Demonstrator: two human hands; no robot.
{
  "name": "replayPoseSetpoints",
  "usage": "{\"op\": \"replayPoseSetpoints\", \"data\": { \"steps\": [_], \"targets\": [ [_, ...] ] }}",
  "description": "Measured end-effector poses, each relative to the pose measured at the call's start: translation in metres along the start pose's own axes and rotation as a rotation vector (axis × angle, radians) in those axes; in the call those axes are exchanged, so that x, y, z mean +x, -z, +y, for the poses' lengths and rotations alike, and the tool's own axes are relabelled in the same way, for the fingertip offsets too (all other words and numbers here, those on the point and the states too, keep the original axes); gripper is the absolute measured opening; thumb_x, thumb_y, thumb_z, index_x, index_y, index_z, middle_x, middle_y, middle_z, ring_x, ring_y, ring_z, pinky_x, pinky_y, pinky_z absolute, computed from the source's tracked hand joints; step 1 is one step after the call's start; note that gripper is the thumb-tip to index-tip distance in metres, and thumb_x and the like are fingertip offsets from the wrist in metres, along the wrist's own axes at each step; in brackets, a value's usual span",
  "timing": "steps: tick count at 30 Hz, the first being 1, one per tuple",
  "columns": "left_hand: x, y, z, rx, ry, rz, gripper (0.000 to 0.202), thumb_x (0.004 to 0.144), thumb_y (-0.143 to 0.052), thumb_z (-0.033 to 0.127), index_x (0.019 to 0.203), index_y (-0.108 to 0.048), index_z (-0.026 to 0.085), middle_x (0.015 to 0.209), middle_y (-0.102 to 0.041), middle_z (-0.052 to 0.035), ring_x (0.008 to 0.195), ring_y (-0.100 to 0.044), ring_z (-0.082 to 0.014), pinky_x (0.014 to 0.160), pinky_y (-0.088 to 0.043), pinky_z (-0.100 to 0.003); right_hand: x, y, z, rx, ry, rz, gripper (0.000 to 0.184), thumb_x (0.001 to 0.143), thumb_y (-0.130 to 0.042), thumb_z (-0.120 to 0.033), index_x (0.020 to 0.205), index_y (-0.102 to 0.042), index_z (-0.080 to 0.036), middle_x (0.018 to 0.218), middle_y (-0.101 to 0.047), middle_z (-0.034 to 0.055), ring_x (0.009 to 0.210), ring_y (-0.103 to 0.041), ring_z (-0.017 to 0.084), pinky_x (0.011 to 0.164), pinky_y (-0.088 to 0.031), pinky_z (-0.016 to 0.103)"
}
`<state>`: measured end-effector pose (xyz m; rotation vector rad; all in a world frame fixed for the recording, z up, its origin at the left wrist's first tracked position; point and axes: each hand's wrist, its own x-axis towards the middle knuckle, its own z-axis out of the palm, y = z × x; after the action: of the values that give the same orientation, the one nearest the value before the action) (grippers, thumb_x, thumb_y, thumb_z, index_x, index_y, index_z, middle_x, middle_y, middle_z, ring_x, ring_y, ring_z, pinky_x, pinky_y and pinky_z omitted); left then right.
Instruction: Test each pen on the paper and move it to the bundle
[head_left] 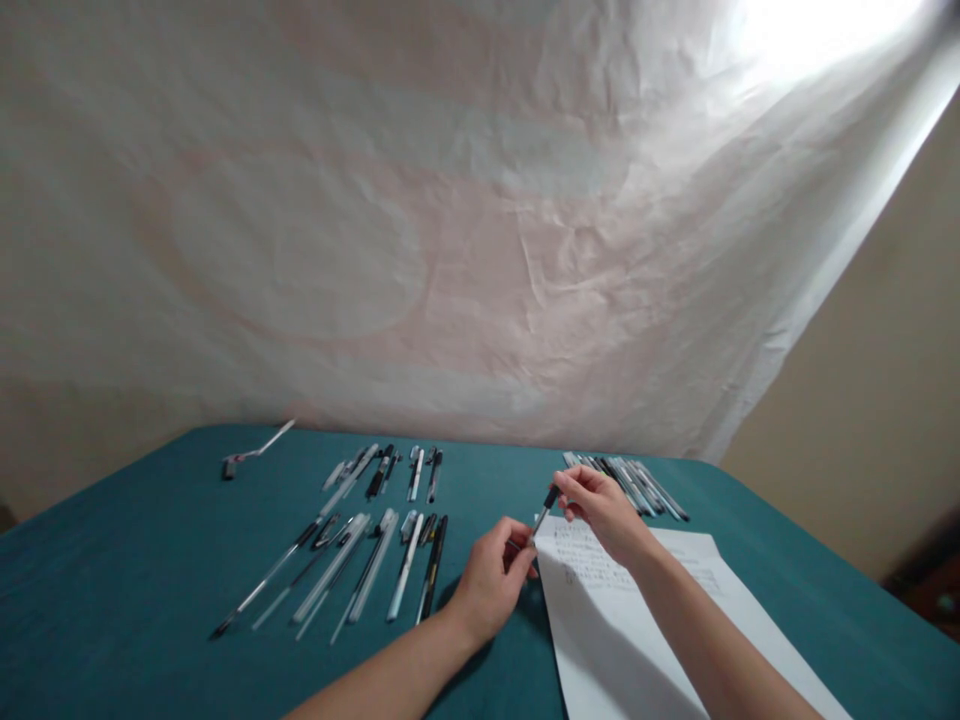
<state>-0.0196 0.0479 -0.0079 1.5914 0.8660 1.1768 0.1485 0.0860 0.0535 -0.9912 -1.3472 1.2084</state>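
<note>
My left hand [491, 580] and my right hand [604, 510] both pinch one thin pen [544, 514] with a black grip, held slanted just above the top left corner of a white sheet of paper [637, 640]. The left fingers close on its lower end, the right fingers on its upper end. Small handwriting covers the upper part of the sheet. The paper lies on a teal tablecloth [150, 600], under my right forearm.
Several pens lie in a row [360, 570] left of my left hand, with another group [390, 470] behind them. More pens [630, 485] lie beyond my right hand. A lone pen [251, 455] rests at the far left. A wrinkled white cloth [450, 250] hangs behind the table.
</note>
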Motion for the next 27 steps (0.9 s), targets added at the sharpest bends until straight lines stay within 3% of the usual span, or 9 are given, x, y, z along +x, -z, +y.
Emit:
{"op": "replayPoseSetpoints", "data": {
  "steps": [5, 8, 13, 17, 19, 24, 27],
  "targets": [
    [0.001, 0.0, -0.005, 0.004, 0.001, 0.011, 0.013, 0.082, -0.05, 0.027, 0.09, -0.053, 0.016, 0.082, -0.062, -0.0034, 0.064, -0.059, -0.0141, 0.057, -0.045, -0.024, -0.003, -0.004, -0.002, 0.124, -0.053, -0.085, 0.041, 0.074, -0.06, -0.048, 0.102, -0.061, -0.018, 0.101, -0.061, 0.0101, 0.062, -0.054, 0.011, 0.046, -0.04, 0.021],
    [0.0, -0.001, -0.005, -0.001, 0.006, 0.006, 0.012, 0.082, -0.05, 0.025, 0.089, -0.052, 0.017, 0.081, -0.061, -0.0029, 0.064, -0.06, -0.0141, 0.058, -0.046, -0.025, -0.001, -0.005, 0.0, 0.065, -0.016, -0.065, 0.037, 0.073, -0.061, -0.047, 0.094, -0.064, -0.016, 0.094, -0.063, 0.0085, 0.061, -0.053, 0.01, 0.047, -0.039, 0.02],
    [0.0, -0.001, -0.004, -0.013, 0.007, 0.004, 0.012, 0.081, -0.051, 0.025, 0.089, -0.053, 0.017, 0.082, -0.061, -0.0027, 0.064, -0.059, -0.0138, 0.058, -0.047, -0.025, 0.0, -0.005, 0.005, 0.036, 0.021, 0.024, 0.028, 0.07, -0.067, -0.043, 0.072, -0.061, -0.016, 0.064, -0.058, -0.0001, 0.052, -0.048, 0.007, 0.045, -0.038, 0.019],
    [0.001, -0.001, -0.004, -0.023, 0.025, 0.009, 0.013, 0.081, -0.051, 0.026, 0.089, -0.053, 0.016, 0.082, -0.062, -0.0033, 0.063, -0.06, -0.0136, 0.057, -0.046, -0.024, -0.001, -0.006, 0.004, 0.134, -0.042, -0.01, 0.036, 0.073, -0.062, -0.047, 0.096, -0.061, -0.02, 0.089, -0.062, 0.0053, 0.057, -0.052, 0.01, 0.045, -0.04, 0.022],
    [0.001, -0.001, -0.005, -0.024, 0.029, 0.012, 0.012, 0.081, -0.051, 0.025, 0.089, -0.053, 0.016, 0.082, -0.062, -0.003, 0.063, -0.06, -0.0136, 0.057, -0.047, -0.024, -0.002, -0.006, 0.005, 0.132, -0.037, -0.028, 0.037, 0.074, -0.059, -0.048, 0.098, -0.061, -0.02, 0.096, -0.061, 0.0065, 0.058, -0.053, 0.01, 0.045, -0.04, 0.022],
    [0.0, -0.002, -0.005, -0.008, 0.032, -0.006, 0.01, 0.08, -0.051, 0.022, 0.088, -0.053, 0.016, 0.081, -0.061, -0.0025, 0.062, -0.06, -0.0133, 0.057, -0.047, -0.024, 0.0, -0.006, 0.008, 0.003, 0.039, 0.038, 0.033, 0.07, -0.064, -0.048, 0.074, -0.062, -0.015, 0.067, -0.056, 0.0008, 0.051, -0.045, 0.008, 0.044, -0.036, 0.02],
    [0.0, -0.002, -0.006, -0.006, 0.029, -0.011, 0.011, 0.08, -0.05, 0.022, 0.089, -0.053, 0.016, 0.082, -0.061, -0.0029, 0.062, -0.06, -0.0136, 0.057, -0.048, -0.025, 0.001, -0.006, 0.008, -0.02, 0.022, 0.06, 0.034, 0.068, -0.065, -0.049, 0.07, -0.061, -0.016, 0.057, -0.05, -0.0021, 0.048, -0.043, 0.008, 0.044, -0.035, 0.021]
  ]
}}
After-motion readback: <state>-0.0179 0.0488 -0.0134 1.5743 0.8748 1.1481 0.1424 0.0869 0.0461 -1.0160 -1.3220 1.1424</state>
